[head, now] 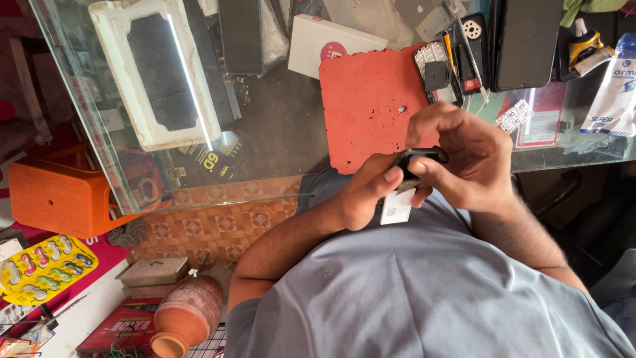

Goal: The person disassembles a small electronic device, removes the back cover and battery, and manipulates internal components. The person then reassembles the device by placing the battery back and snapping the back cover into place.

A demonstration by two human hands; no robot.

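My left hand [366, 194] and my right hand [464, 159] meet close to my chest, just off the near edge of a glass table [278, 132]. Together they grip a small black device [419, 159] with a white label [397, 207] hanging beneath it. The thumb of my left hand presses on its near end, and the fingers of my right hand curl over its far end. Most of the device is hidden by my fingers. A red work mat [371, 106] lies on the glass right beyond my hands.
On the table lie an opened keypad phone [437, 66], a black phone [527, 40], a white box [324, 43], a white-framed dark panel [156, 73] and a white tube [616, 86]. Below left are an orange box [59, 195], a clay pot [189, 315] and a yellow blister pack [46, 268].
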